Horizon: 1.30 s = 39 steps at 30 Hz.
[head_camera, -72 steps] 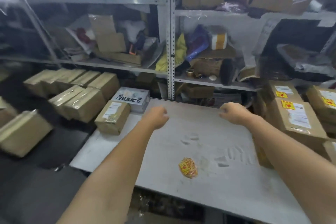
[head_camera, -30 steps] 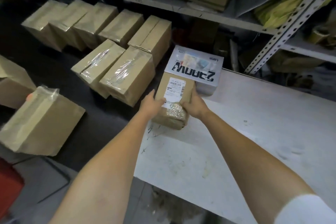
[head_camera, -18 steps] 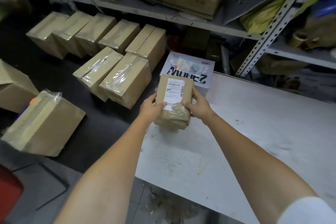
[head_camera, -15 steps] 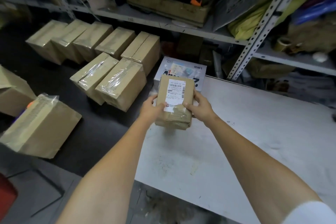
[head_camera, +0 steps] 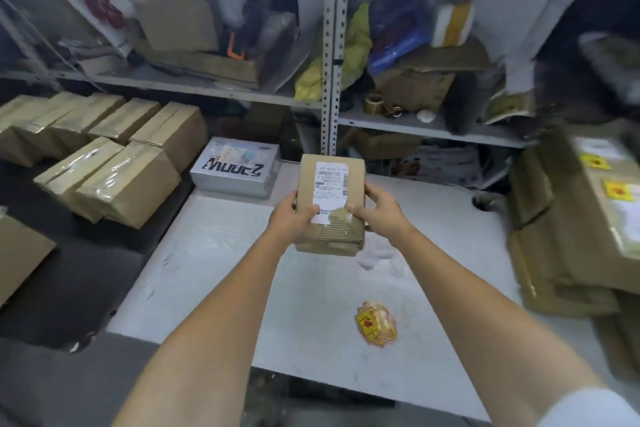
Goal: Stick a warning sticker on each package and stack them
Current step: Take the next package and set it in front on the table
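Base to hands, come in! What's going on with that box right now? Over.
Left hand, right hand grip small brown cardboard package above white table. No warning sticker on its face. Yellow sticker bundle on table, untouched. Nothing in the way.

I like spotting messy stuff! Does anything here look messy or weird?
Yes. The yellow warning stickers lie in a crumpled wad on the white table, not flat. The small cardboard package held by the left hand and right hand has wrinkled tape over its label's near end.
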Available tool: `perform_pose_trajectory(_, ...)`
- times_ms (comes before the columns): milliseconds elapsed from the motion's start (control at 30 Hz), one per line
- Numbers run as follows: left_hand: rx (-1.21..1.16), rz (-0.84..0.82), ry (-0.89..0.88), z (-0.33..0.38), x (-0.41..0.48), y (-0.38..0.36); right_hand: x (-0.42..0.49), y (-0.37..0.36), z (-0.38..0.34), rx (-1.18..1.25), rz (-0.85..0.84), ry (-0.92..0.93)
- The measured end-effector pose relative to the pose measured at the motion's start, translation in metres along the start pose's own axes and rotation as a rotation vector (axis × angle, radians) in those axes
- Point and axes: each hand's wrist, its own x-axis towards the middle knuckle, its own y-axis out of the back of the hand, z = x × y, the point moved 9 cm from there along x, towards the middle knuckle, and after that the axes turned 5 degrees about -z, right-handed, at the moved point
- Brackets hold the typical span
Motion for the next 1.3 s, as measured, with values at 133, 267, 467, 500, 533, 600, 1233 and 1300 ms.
perform_pose_trajectory(133,-0.007,-0.036,-0.017,0.015,-0.009,-0.061,-0.028,0.053,0.033,0.001,0.013,-0.071)
perform_pose_trajectory(267,0.008,-0.046,-0.012,0.028,-0.016,-0.110,-0.040,0.092,0.071,-0.006,0.042,-0.108)
perform_pose_trajectory(467,0.037,-0.161,0.040,0.016,-0.001,-0.168,-0.054,0.120,0.117,0.052,0.102,-0.212)
perform_pose_trajectory(500,0.046,-0.185,0.053,0.013,0.002,-0.178,-0.056,0.125,0.126,0.068,0.113,-0.242)
perform_pose_trajectory(533,0.053,-0.206,0.058,0.009,0.005,-0.189,-0.058,0.131,0.135,0.086,0.126,-0.267)
perform_pose_trajectory(600,0.054,-0.245,0.065,0.002,0.013,-0.211,-0.062,0.143,0.151,0.106,0.154,-0.304)
perform_pose_trajectory(1233,0.128,-0.154,0.179,-0.031,0.032,-0.290,-0.046,0.184,0.224,0.027,0.044,-0.302)
perform_pose_trajectory(1300,0.124,-0.153,0.184,-0.033,0.031,-0.290,-0.045,0.183,0.223,0.018,0.035,-0.295)
